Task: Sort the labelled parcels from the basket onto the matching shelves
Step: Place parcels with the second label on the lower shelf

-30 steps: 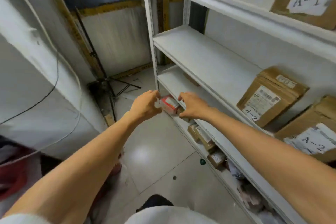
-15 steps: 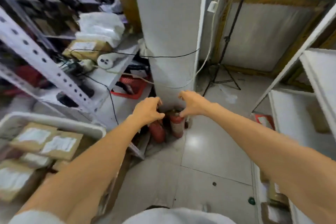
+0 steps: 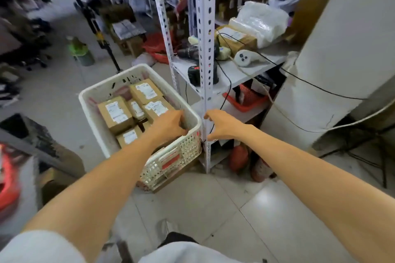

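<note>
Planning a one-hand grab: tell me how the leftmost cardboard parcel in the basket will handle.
The parcel is a flat-faced box: probably stiff, unlikely to roll. Small, so likely light. Wedged against neighbours in the basket, it may resist sliding out.

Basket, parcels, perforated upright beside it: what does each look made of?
Basket: moulded white plastic, matte, judging by the latticed wall and rounded rim. Parcels: brown cardboard, dull finish, with white paper labels stuck on. Perforated upright: probably steel angle painted white, given the punched holes; the metal itself is not visible.

basket (image 3: 89, 100) top open, post (image 3: 205, 49) beside.
</note>
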